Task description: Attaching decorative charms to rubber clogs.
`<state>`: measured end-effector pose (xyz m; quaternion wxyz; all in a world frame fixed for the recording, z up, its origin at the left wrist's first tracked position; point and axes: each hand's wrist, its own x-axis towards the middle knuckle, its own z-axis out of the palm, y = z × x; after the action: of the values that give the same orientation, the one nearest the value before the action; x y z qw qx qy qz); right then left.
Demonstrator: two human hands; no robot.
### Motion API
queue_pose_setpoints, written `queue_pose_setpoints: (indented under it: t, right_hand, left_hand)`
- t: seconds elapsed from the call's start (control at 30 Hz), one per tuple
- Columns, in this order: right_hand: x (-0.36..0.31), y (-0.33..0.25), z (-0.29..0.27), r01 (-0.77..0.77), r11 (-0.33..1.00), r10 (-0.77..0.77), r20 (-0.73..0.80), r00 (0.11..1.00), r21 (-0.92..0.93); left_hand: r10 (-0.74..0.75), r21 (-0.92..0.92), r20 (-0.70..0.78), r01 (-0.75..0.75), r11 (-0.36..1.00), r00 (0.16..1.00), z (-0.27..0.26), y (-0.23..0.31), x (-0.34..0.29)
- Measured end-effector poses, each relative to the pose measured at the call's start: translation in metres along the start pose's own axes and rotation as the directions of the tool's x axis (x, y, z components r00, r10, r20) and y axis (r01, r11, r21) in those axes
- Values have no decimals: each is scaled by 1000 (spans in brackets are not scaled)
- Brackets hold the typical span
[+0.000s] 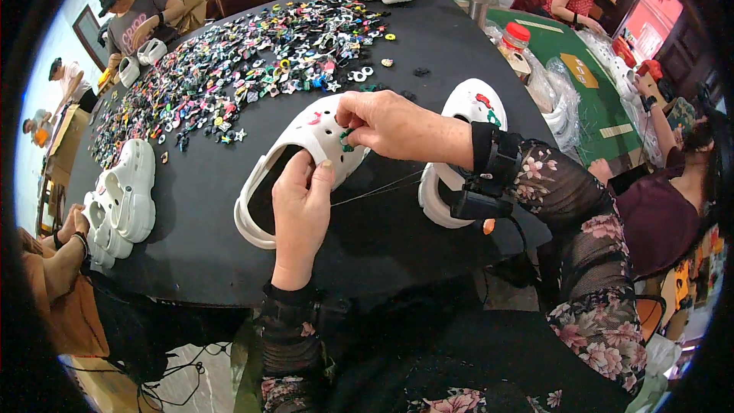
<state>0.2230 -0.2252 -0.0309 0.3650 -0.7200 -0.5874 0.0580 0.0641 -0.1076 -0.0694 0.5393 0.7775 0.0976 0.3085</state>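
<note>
From overhead, the left hand (300,210) grips the white clog (306,160) by its opening on the black table (199,245) while the right hand (382,124) pinches a small green charm (346,138) against its holed top (pressed crooked, it could spring loose, I'd guess).

Bare black tabletop (199,206) left of the left hand (300,210). Obstacles: charm heap (229,76) beyond both hands; second white clog (459,153) under the right hand's (390,124) wrist; stacked clogs (122,199) far left.
</note>
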Motion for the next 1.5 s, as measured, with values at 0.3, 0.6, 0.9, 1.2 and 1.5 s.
queue_pose_setpoints:
  t: [0.3, 0.6, 0.9, 1.2, 1.5]
  right_hand:
    - [-3, 0, 3, 20, 999, -21, -24, 999, -35]
    - [-12, -5, 3, 99, 981, -94, 37, 995, -168]
    - [-12, 1, 4, 97, 985, -98, -1, 995, -145]
    - [-13, -1, 6, 85, 978, -83, 19, 996, -189]
    - [-23, -14, 2, 158, 912, -111, 144, 983, -379]
  left_hand:
    - [-6, -26, -1, 6, 1000, 1000, 3, -5, 1]
    - [-8, 32, 2, 8, 999, 1000, 1, -4, 2]
    - [-47, -29, -13, 46, 999, 999, 4, -6, 1]
    - [-38, -36, -10, 38, 999, 999, 2, -8, 1]
    - [3, 30, -23, -2, 1000, 1000, 2, -6, 2]
